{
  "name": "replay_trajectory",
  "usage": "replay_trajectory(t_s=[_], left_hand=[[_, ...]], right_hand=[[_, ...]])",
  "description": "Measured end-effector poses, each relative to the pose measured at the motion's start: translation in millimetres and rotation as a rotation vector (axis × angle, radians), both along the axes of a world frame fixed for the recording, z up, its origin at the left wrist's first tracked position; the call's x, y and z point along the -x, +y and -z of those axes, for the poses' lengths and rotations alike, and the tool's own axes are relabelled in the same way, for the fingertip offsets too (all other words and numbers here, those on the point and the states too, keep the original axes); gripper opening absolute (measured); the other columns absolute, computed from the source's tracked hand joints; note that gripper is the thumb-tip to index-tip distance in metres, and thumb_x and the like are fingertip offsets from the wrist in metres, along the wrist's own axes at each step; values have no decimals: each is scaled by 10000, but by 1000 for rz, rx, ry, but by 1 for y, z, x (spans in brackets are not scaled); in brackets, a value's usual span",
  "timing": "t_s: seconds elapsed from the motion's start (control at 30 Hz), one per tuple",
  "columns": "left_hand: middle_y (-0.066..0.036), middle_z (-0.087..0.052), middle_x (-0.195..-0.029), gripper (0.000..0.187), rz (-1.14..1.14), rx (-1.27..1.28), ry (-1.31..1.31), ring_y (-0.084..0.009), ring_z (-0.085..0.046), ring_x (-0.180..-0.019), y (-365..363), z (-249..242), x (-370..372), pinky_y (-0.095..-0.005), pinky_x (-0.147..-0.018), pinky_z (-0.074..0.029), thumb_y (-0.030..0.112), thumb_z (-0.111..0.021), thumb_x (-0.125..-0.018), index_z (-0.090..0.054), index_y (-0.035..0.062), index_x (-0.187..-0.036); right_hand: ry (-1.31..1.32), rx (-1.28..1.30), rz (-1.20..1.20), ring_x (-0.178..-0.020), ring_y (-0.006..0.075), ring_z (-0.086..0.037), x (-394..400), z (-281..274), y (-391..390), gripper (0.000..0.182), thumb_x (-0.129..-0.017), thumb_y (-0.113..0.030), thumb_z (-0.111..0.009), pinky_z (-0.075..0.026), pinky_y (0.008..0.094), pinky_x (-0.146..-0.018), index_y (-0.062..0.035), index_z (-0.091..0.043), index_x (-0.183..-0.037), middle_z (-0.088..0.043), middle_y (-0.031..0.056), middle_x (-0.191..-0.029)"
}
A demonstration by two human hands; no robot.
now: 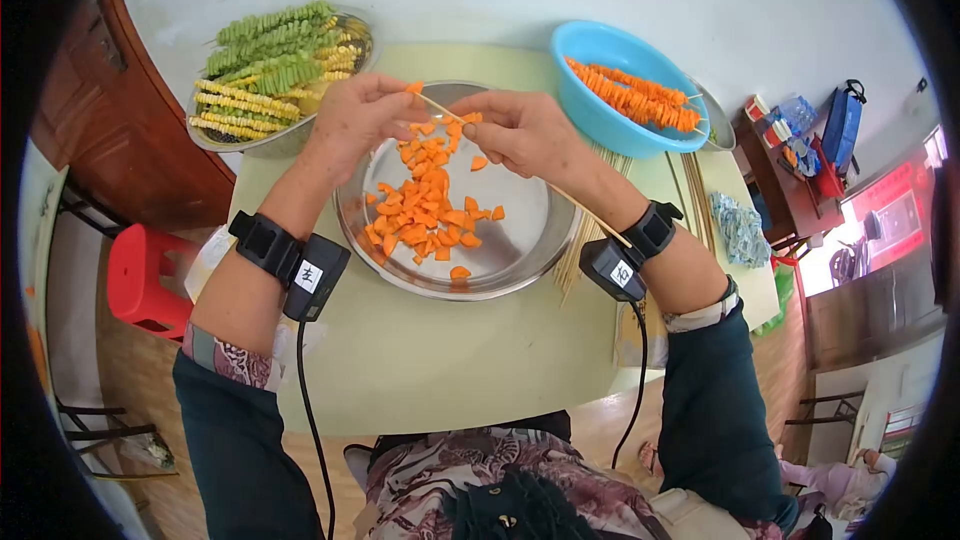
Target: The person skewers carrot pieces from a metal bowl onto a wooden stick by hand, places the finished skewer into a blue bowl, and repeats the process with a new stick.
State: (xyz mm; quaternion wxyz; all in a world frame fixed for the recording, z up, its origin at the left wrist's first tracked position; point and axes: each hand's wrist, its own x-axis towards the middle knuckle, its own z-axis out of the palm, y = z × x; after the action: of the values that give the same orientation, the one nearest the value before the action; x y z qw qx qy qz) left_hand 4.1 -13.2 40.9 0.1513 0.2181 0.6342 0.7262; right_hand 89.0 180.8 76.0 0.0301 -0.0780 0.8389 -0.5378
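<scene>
Over the back of a round metal tray, my left hand pinches a small orange carrot piece at the tip of a thin wooden skewer. My right hand is closed round the skewer, whose long end runs back past my right wrist. Another orange piece shows beside my right fingers. Many cut carrot pieces lie in the tray below both hands, mostly left of its middle.
At the back left stands a tray of green and yellow skewers. A blue basin with threaded orange skewers is at the back right. Loose skewers and a patterned cloth lie on the right. A red stool stands left.
</scene>
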Motion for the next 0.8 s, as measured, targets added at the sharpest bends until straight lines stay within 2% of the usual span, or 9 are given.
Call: replay_trajectory(t_s=[0.17,0.23,0.27,0.37,0.43,0.53,0.6,0.8], left_hand=[[-121,-650,-850,228,-41,81,31,-113,-612,-667,-1,0,3,-200,-548,-475,145,-580,-816,-581,-22,-972],[-116,-654,-840,225,-44,94,33,-100,-606,-648,-1,1,5,-195,-538,-466,149,-585,-813,-587,-14,-968],[-118,-655,-834,218,-50,81,34,-97,-604,-637,0,4,7,-192,-530,-462,143,-583,-814,-589,-12,-967],[-126,-656,-827,206,-69,65,29,-101,-607,-628,1,3,5,-190,-529,-464,127,-577,-817,-590,-17,-964],[-131,-656,-827,202,-84,59,26,-107,-611,-630,3,-1,2,-191,-534,-470,118,-573,-819,-590,-23,-962],[-151,-652,-822,198,-91,4,15,-132,-626,-654,3,-2,-2,-202,-553,-488,101,-565,-823,-589,-41,-959],[-140,-634,-888,177,-70,84,7,-201,-646,-803,1,-2,3,-236,-625,-534,63,-562,-835,-583,-43,-976],[-152,-638,-887,190,-82,98,51,-200,-649,-786,3,-1,3,-241,-630,-538,64,-552,-844,-592,-48,-993]], right_hand=[[19,-22,-10,-490,48,-474,-1,1,-1,290,-788,-147,-539,-419,205,-464,-14,-601,-1038,-548,-3,-590],[76,-12,-31,-465,25,-480,1,4,-1,261,-822,-108,-551,-307,179,-376,-19,-594,-1063,-486,-19,-512],[81,-6,-27,-465,25,-480,2,6,0,261,-822,-108,-551,-307,179,-376,-19,-594,-1063,-486,-19,-512],[117,-29,-26,-474,36,-500,4,8,1,256,-822,-115,-557,-335,185,-391,-21,-597,-1057,-497,-16,-514],[61,-113,5,-496,61,-504,2,4,0,261,-789,-147,-546,-419,224,-462,-34,-616,-1014,-558,10,-578],[135,-100,-11,-496,70,-515,7,13,1,261,-786,-151,-552,-419,230,-462,-28,-616,-1007,-563,22,-567],[136,-95,-4,-497,75,-521,5,13,0,262,-784,-154,-555,-424,232,-465,-27,-617,-1005,-566,26,-565],[154,-85,10,-519,86,-548,5,14,-1,269,-782,-165,-561,-446,241,-485,-26,-615,-1006,-581,36,-583]])
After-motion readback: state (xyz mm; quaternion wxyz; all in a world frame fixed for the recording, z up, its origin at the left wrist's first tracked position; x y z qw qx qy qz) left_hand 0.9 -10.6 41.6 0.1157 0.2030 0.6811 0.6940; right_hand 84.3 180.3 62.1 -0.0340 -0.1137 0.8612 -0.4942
